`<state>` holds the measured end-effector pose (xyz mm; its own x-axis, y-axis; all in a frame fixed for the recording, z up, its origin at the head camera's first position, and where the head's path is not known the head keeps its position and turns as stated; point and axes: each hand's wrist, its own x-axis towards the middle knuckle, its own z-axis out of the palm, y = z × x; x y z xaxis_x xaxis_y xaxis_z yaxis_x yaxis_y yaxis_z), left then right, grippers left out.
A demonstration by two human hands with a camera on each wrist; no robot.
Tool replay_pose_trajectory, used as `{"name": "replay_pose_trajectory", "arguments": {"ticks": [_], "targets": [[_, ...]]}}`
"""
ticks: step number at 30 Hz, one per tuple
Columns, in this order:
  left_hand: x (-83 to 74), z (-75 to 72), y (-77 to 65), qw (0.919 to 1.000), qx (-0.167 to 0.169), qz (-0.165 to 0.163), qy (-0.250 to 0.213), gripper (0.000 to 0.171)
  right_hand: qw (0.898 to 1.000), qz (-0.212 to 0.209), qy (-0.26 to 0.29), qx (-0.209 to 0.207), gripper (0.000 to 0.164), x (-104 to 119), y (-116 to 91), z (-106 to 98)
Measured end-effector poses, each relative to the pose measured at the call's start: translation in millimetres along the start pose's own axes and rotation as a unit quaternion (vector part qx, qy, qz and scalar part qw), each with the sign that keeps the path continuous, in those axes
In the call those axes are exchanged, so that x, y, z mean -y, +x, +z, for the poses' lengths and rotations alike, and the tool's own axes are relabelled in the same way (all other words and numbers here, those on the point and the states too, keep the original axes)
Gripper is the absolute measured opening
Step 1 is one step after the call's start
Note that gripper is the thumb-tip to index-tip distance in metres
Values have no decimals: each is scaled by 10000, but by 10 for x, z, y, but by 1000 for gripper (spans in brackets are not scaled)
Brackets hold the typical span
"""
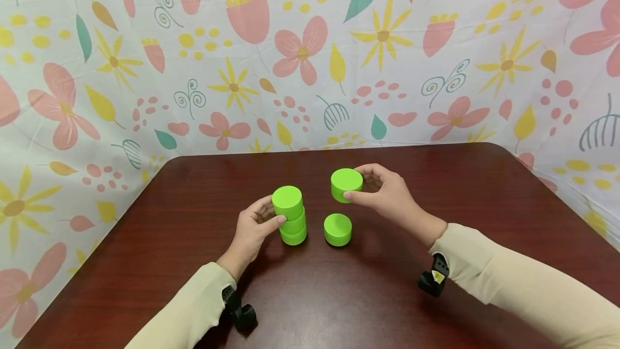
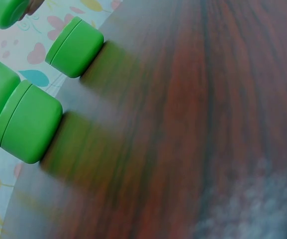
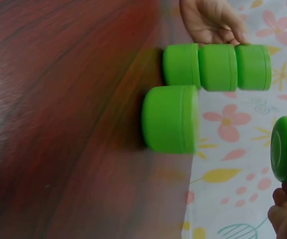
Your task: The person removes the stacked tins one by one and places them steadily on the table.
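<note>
Three small round green lidded jars stand one on another in a stack, its top jar (image 1: 288, 202) set slightly toward the left. My left hand (image 1: 249, 236) grips that top jar, thumb in front and fingers behind. Under it are the middle jar (image 3: 219, 67) and the bottom jar (image 2: 29, 122), which rests on the table. To the right of the stack, apart from it, a single jar (image 1: 337, 230) sits upright on the table. Above and behind this one, my right hand (image 1: 389, 195) pinches another green jar (image 1: 346, 185) in the air, thumb on its front.
The dark brown wooden table (image 1: 329, 295) reaches back to a white cloth (image 1: 310, 112) printed with flowers and leaves. A black wrist camera (image 1: 239, 311) is strapped on the left sleeve, and another camera (image 1: 433, 279) on the right.
</note>
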<state>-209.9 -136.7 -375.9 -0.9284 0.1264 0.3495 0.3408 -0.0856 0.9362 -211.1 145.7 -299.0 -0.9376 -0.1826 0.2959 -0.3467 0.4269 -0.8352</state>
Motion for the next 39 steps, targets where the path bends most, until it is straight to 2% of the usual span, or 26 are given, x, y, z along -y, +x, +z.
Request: {"name": "replay_pose_trajectory", "arguments": {"ticks": [11, 23, 39], "targets": [[4, 1, 1, 10000, 34, 30, -32, 48, 9991, -79, 379, 197, 46, -172, -130, -55], [4, -1, 4, 10000, 41, 4, -32, 47, 9984, -93, 466, 299, 45, -341, -257, -76], [8, -5, 6, 9999, 99, 60, -106, 48, 9978, 141, 539, 349, 46, -553, -400, -59]]}}
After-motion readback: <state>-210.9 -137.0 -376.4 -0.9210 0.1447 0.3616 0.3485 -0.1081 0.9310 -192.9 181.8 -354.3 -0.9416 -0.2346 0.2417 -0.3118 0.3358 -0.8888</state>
